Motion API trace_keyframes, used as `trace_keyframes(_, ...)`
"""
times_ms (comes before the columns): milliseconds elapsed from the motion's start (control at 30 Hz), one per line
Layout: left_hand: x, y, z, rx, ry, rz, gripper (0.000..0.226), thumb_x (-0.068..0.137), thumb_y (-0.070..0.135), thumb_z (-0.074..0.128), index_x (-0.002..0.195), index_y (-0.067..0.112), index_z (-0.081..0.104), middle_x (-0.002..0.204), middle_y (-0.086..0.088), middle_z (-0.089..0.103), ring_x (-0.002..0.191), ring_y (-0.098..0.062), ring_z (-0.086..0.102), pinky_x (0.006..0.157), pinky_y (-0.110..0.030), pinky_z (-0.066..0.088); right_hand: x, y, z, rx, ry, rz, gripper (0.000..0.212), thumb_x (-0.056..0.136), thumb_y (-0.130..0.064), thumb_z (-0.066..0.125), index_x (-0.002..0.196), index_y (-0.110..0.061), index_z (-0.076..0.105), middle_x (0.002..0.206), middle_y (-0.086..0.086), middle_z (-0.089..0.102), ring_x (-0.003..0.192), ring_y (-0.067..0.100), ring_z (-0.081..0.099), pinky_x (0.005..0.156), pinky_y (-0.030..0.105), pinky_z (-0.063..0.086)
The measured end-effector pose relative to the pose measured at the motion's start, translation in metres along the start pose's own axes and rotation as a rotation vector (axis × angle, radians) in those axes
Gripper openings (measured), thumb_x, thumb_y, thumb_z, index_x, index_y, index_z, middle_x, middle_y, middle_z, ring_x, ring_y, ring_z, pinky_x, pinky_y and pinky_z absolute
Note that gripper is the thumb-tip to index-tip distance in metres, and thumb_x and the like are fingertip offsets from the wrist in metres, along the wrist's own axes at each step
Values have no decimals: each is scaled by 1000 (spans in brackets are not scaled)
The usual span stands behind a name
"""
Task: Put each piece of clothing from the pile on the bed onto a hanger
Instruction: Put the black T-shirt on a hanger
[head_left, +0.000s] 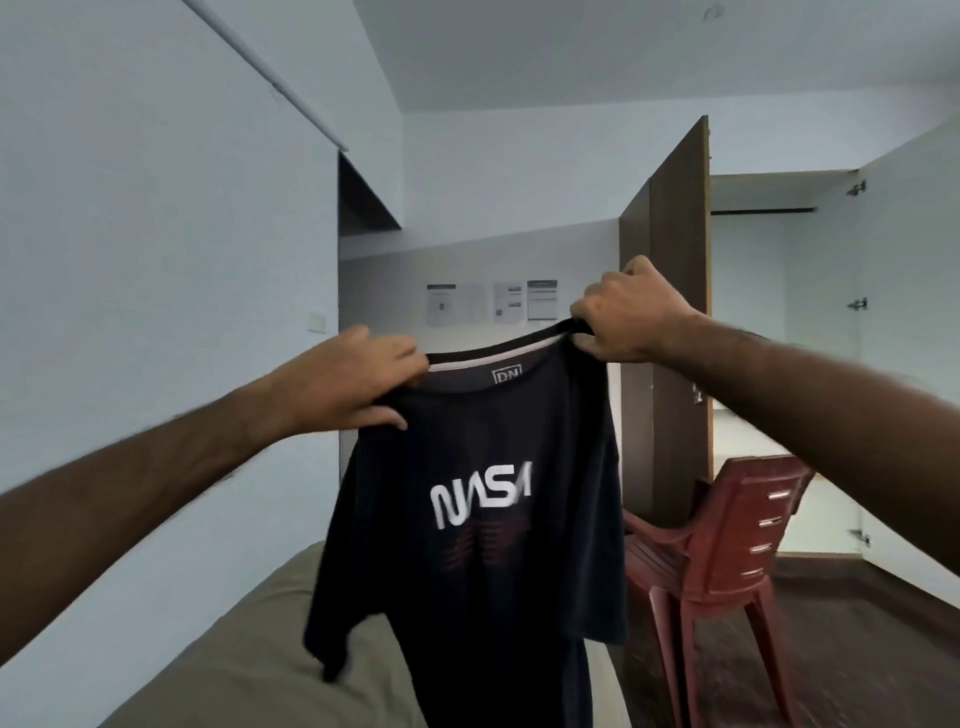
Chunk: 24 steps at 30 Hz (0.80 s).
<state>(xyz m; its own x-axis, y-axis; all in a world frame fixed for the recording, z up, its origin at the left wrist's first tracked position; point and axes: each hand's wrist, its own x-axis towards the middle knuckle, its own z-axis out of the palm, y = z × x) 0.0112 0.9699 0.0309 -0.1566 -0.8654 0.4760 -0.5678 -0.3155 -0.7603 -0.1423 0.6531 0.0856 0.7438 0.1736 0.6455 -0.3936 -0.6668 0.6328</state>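
Two bare hands hold a dark T-shirt (467, 519) up at the centre of the frame, one at each side of its neckline. At centre left, the left hand (343, 384) grips the collar and shoulder, fingers curled over the fabric edge and thumb pressed beneath it. At upper centre right and slightly higher, the right hand (628, 312) pinches the opposite end of the collar, fingers folded down over the black rib and thumb underneath. The neckline is stretched between the two hands and slopes upward toward the right; a small label reading "DN" sits inside the collar. The garment hangs freely with its front toward the camera, white "NASA" lettering across the chest above a faint reddish pattern. Its left sleeve droops toward the lower centre left, and its hem runs out of the bottom edge of the frame. Below and behind the shirt, an olive-covered bed (234, 649) fills the lower left. A red plastic chair (727, 545) stands at lower right, just beside the shirt's right edge. Behind it, a brown wardrobe door (675, 312) stands open at centre right. Four paper notices (493, 304) are fixed to the far wall above the collar.
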Motion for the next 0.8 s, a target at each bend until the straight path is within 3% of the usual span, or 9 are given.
trace_keyframes(67,-2,-13,-1,-86,-109,-125,46,85,53,69,115,27,44,107,9,51,80,-17,58,75,-37,50,1,2,0,41,-5,8,28,97,-42,44,98,-22,64,95,0,69,91,23,61,94,44,41)
trace_keyframes(133,-8,-18,2,-64,-253,-81,46,91,54,60,125,30,42,113,13,54,83,-18,61,80,-37,50,2,1,-1,81,36,-5,23,98,-36,46,101,-25,65,95,-2,68,93,22,61,93,42,41)
trace_keyframes(200,-12,-13,5,37,-283,4,42,99,58,41,130,30,41,112,11,53,72,-21,60,71,-38,53,5,-1,-3,41,94,-35,22,97,-33,47,102,-25,67,93,-3,67,91,22,60,93,42,41)
trace_keyframes(300,-13,-16,4,181,-87,17,34,101,50,40,101,22,58,94,2,54,67,-23,56,58,-36,45,5,2,-2,23,87,-32,20,93,-37,53,100,-25,67,94,-3,66,94,23,60,92,43,43)
trace_keyframes(400,-18,-26,4,288,3,-158,29,93,44,62,77,20,66,85,1,57,78,-24,53,64,-35,32,-1,8,1,457,-87,129,26,92,-42,64,97,-16,67,95,4,68,93,25,64,85,40,51)
trace_keyframes(467,-23,-31,6,213,28,-330,31,90,49,63,81,21,69,90,5,60,84,-23,52,69,-36,31,-3,11,4,791,-160,238,26,93,-33,69,90,-7,67,87,9,68,81,21,64,69,30,50)
trace_keyframes(567,-15,-28,6,-70,45,-596,31,91,51,62,89,21,70,92,8,63,90,-20,55,80,-40,35,-8,6,9,1074,-174,385,17,96,-20,66,80,-13,63,81,0,67,73,7,62,54,12,42)
trace_keyframes(667,-1,-18,4,-371,88,-772,21,90,41,69,95,21,74,95,7,69,91,-15,62,89,-38,45,-8,-6,14,1167,-61,476,8,94,-9,65,90,-4,71,91,8,71,90,21,68,69,21,52)
trace_keyframes(800,6,-10,3,-506,176,-872,11,85,25,77,93,17,74,96,1,69,89,-17,64,75,-23,45,-5,-15,9,1196,52,500,20,93,3,58,94,-8,74,97,5,71,95,21,66,85,31,55)
